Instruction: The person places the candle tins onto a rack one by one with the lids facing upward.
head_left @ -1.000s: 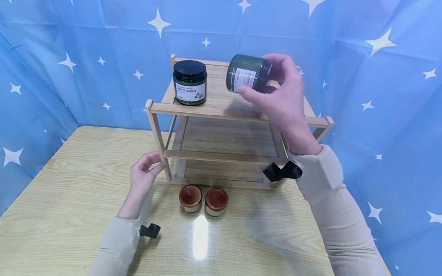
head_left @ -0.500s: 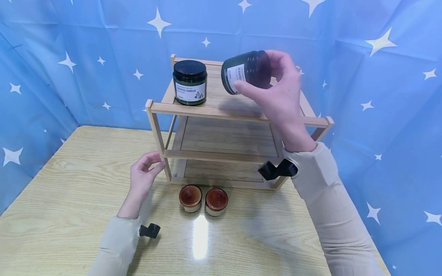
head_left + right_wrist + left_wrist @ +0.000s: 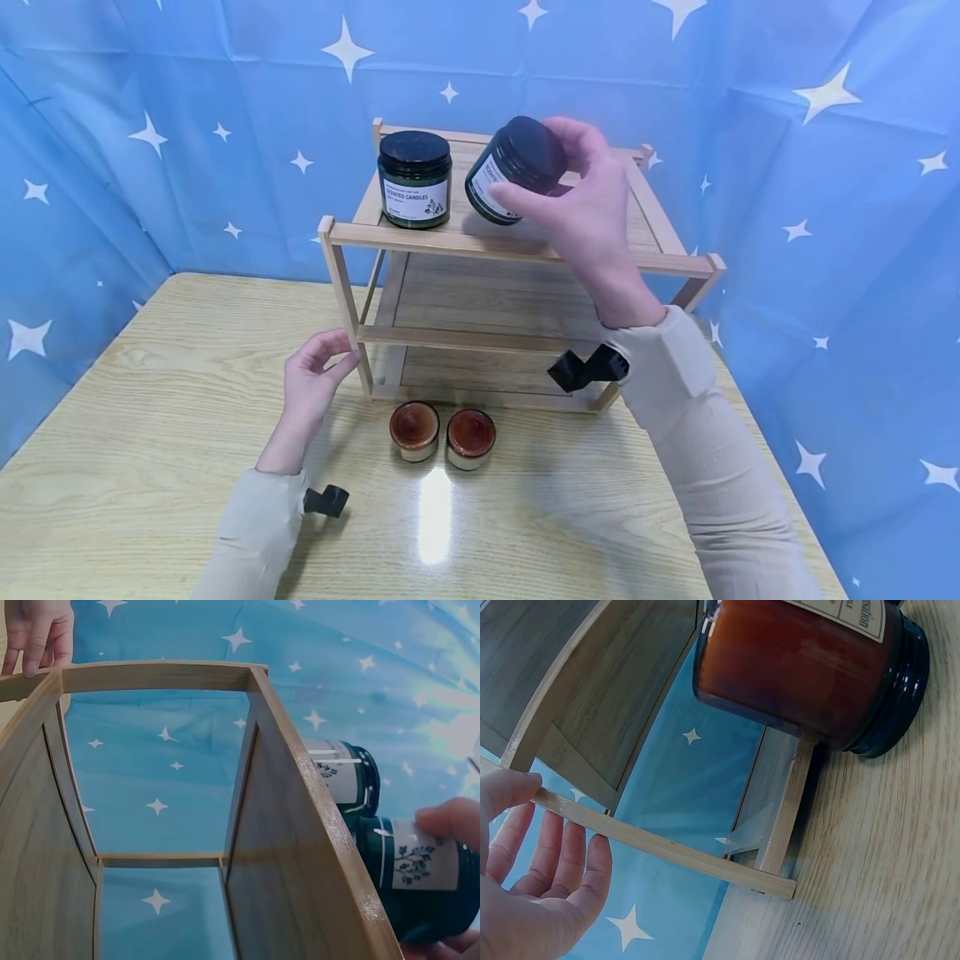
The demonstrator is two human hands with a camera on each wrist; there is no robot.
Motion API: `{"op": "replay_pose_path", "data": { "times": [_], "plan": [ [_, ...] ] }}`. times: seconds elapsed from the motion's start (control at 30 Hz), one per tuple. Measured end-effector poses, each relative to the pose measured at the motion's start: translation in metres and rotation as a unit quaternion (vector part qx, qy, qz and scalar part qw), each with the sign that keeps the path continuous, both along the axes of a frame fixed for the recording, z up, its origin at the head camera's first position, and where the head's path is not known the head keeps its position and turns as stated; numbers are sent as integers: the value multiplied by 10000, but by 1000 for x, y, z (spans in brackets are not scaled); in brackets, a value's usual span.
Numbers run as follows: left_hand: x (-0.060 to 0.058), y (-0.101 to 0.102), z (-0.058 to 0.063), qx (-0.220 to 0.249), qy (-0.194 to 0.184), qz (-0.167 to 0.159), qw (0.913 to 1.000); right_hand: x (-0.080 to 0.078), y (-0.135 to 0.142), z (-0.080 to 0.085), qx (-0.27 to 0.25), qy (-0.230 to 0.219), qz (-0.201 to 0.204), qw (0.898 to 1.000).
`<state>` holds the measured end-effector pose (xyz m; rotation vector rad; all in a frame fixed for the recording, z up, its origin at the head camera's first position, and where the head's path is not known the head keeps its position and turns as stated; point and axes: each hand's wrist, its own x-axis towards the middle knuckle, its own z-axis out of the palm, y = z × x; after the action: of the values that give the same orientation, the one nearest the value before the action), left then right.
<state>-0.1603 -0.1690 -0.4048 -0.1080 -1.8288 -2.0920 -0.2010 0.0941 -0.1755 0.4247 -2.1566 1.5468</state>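
My right hand [image 3: 588,217] grips a dark green candle jar [image 3: 491,179] with a black lid and a white label. The jar is tilted, its base low over the top board of a wooden shelf rack [image 3: 480,242]. A matching candle jar [image 3: 414,200] labelled "scented candles" stands upright on that board to its left. With thumb and fingers, my left hand [image 3: 318,375] holds the rack's front left post; in the left wrist view the fingers [image 3: 570,859] lie along the post [image 3: 660,846].
Two amber jars, a left one [image 3: 414,427] and a right one [image 3: 470,435], sit on the wooden table [image 3: 187,417] before the rack. Beneath the top board are a middle shelf [image 3: 495,292] and a bottom shelf [image 3: 487,371]. A blue star-patterned curtain [image 3: 247,108] hangs behind.
My right hand has moved left with the green candle jar and turned it from lying sideways toward upright, lid up, and lower over the top board. My left hand stays at the post.
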Motion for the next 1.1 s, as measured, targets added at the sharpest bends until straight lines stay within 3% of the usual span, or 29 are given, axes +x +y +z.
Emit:
{"op": "replay_pose_path", "data": {
  "times": [0.33, 1.1],
  "plan": [
    [-2, 0, -2, 46, 25, 15, 10000, -3, -6, -2, 351, -193, 308, 9987],
    [-3, -1, -3, 17, 59, 28, 10000, -9, -10, -6, 888, -374, 475, 9942]
  ]
}}
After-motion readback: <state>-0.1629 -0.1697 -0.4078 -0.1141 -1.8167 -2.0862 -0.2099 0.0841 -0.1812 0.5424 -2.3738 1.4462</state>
